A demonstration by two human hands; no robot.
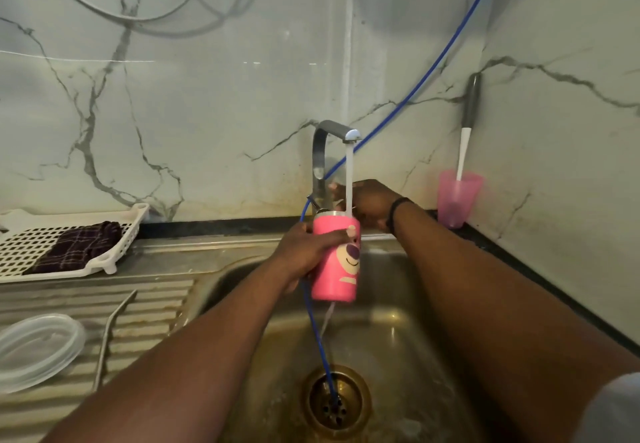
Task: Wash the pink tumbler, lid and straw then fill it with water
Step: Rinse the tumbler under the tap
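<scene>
My left hand [306, 252] grips the pink tumbler [337, 271], which has a bear face, upright over the sink [388, 331]. Water streams from the tap [337, 131] into the tumbler's open top. My right hand [369, 205] reaches behind the tumbler to the tap's base; whether its fingers grip the handle I cannot tell. A clear lid [36, 351] and a bent metal straw [110, 331] lie on the ribbed drainboard at the left.
A thin blue hose [317, 331] runs from the wall down into the drain [334, 397]. A white rack [114, 255] with a dark checked cloth [78, 247] sits at the left. At the right corner stands a pink cup [457, 200] with a brush in it.
</scene>
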